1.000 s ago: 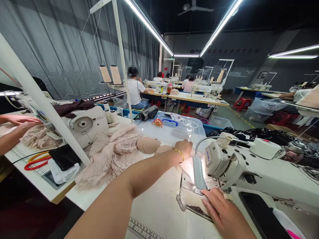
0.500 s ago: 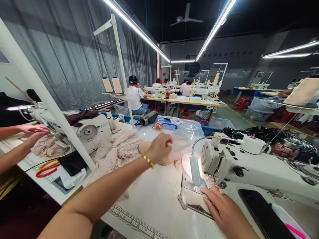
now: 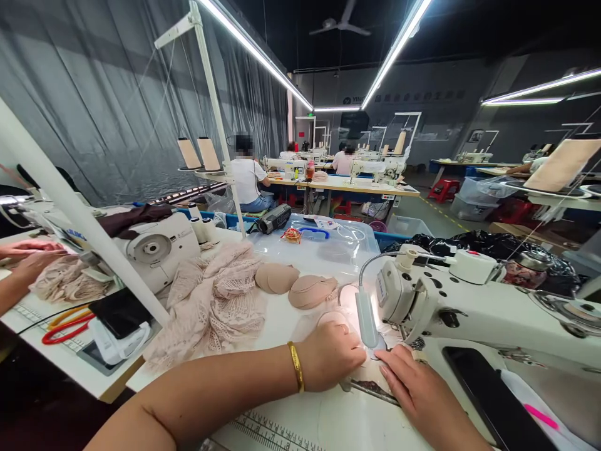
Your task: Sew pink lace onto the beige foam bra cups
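My left hand (image 3: 331, 356), with a gold bracelet at the wrist, is closed beside the sewing machine's needle area. Its fingertips curl out of sight, so what they grip is hidden. Directly behind its knuckles lies a pale pink bra cup (image 3: 332, 318) with sheer fabric around it. My right hand (image 3: 413, 382) rests with fingers stretched at the front of the needle plate, close to the left fingertips. A lit gooseneck lamp (image 3: 367, 319) hangs over this spot on the white sewing machine (image 3: 462, 307). Two more beige bra cups (image 3: 312, 291) lie farther back.
Beige lace fabric (image 3: 218, 294) is heaped on the left of the table. A clear plastic bin (image 3: 338, 250) stands beyond it. A black phone (image 3: 493, 394) lies at the right under the machine arm. At far left, a co-worker's hands (image 3: 28, 263) hold beige lace at another machine.
My left hand has come back toward me and right, from above the cups to beside the needle area. The beige cups now show uncovered. My right hand stays almost in place.
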